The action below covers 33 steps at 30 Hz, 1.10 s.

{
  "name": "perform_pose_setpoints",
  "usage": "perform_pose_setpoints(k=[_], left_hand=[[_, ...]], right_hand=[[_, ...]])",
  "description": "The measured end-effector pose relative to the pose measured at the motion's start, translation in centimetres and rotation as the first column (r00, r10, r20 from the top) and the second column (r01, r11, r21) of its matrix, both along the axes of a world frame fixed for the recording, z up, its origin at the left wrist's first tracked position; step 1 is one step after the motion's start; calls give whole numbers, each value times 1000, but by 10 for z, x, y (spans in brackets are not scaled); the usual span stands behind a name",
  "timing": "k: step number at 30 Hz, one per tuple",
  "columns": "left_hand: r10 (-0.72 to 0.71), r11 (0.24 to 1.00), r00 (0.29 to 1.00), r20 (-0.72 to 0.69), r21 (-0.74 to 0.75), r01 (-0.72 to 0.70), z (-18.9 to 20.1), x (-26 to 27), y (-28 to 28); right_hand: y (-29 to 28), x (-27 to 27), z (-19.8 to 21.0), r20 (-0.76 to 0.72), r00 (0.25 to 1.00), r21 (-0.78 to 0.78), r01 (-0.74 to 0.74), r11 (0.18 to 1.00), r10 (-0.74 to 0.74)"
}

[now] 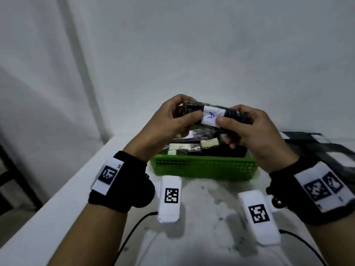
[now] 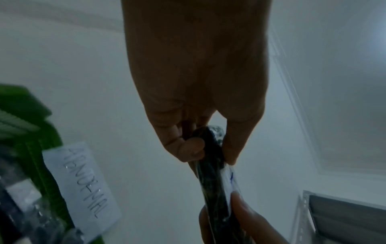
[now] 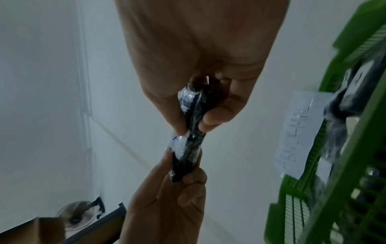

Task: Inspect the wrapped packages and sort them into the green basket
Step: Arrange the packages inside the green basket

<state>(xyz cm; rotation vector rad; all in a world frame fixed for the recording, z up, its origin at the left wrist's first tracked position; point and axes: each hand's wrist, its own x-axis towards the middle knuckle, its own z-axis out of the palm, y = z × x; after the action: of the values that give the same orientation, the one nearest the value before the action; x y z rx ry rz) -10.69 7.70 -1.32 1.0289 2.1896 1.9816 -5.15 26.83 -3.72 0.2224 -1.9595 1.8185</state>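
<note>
A black package wrapped in clear film (image 1: 233, 113) (image 2: 211, 171) (image 3: 193, 115), with a white label marked "A" (image 1: 211, 117), is held up above the green basket (image 1: 205, 167). My left hand (image 1: 172, 120) (image 2: 198, 145) pinches its left end between thumb and curled fingers. My right hand (image 1: 247, 127) (image 3: 200, 120) pinches its right end, thumb on the label's edge. The basket holds several wrapped packages (image 1: 192, 146), some black, some cream. A paper sign reading "ABNORMAL" (image 2: 83, 186) (image 3: 296, 132) hangs on the basket's far wall.
The basket stands on a white table (image 1: 201, 237) next to a wall. Two white marker blocks (image 1: 170, 198) (image 1: 258, 212) with black cables lie in front of it. Black trays (image 1: 317, 146) sit at the right. The table's left edge (image 1: 63, 191) drops off.
</note>
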Motion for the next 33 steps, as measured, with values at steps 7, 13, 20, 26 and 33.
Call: perform_pose_setpoints(k=[7,13,20,26,33], left_hand=[[17,990,1000,14,140,-19,-28,-5,40],[92,986,996,0,137,-91,-34,4,37],[33,976,999,-28,216,-26,-32,10,43],[116,979,986,-122,179,-93,-34,11,43],[-6,975,998,62,224,-8,-32,10,42]], right_hand=[[26,-9,-9,-129,975,85,195,977,-183],[23,-8,-16,-97,989,142,121,982,-108],[31,4,-10,-90,996,73,21,997,-14],[28,2,-11,-190,977,118,126,985,-102],[35,5,-8,-240,971,130,37,991,-4]])
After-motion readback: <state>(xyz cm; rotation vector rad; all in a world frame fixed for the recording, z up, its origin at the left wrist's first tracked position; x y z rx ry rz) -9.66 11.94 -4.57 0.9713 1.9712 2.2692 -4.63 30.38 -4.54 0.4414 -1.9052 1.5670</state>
